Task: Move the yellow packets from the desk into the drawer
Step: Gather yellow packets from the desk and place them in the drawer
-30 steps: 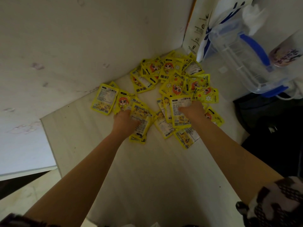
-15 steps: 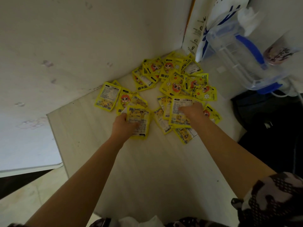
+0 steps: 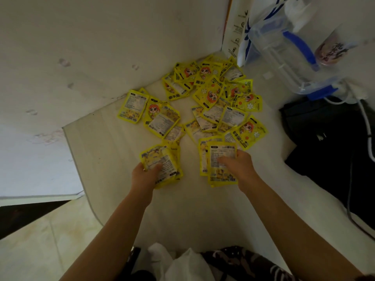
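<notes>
Several yellow packets (image 3: 209,92) with a red-haired cartoon figure lie scattered on the pale desk (image 3: 182,216), piled toward the far corner by the wall. My left hand (image 3: 144,173) grips a small stack of yellow packets (image 3: 162,165) lifted off the heap. My right hand (image 3: 239,167) holds another stack of packets (image 3: 219,161), printed backs up. Both stacks are on the near side of the pile. No drawer is in view.
A clear plastic jug with blue handle (image 3: 290,55) and a white bag (image 3: 241,31) stand at the back right. A black bag (image 3: 328,142) with white cables (image 3: 365,126) lies on the right. The desk's left edge (image 3: 77,159) drops to the floor.
Both hands have pulled back toward me, each carrying a stack of packets away from the pile. The camera has tilted so more of the near desk shows.
</notes>
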The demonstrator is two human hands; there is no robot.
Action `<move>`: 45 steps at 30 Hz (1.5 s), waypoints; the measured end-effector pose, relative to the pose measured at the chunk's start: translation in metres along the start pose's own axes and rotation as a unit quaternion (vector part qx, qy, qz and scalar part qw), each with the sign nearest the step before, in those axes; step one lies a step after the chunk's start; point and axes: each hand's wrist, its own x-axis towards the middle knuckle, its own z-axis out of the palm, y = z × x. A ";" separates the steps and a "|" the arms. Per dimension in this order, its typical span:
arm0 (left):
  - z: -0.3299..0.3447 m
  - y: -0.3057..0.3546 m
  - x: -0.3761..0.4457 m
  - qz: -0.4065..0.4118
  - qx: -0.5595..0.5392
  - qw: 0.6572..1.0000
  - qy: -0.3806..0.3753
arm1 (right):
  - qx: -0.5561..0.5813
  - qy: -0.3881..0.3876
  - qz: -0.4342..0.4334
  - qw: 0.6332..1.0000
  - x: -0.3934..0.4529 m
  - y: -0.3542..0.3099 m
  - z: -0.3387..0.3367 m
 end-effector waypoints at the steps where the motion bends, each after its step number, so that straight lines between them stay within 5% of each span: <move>1: -0.002 -0.004 -0.004 -0.006 -0.007 1.000 -0.001 | 0.002 -0.002 -0.003 1.000 -0.005 0.005 0.000; 20: -0.076 -0.029 -0.034 0.066 0.111 0.977 -0.170 | 0.127 0.113 0.010 0.985 -0.128 0.094 0.047; 35: -0.101 -0.077 -0.109 0.124 0.278 0.886 -0.349 | 0.305 0.271 0.084 0.909 -0.276 0.222 0.063; 45: -0.087 -0.172 -0.214 0.072 0.349 0.812 -0.462 | 0.406 0.348 0.124 0.836 -0.391 0.341 0.041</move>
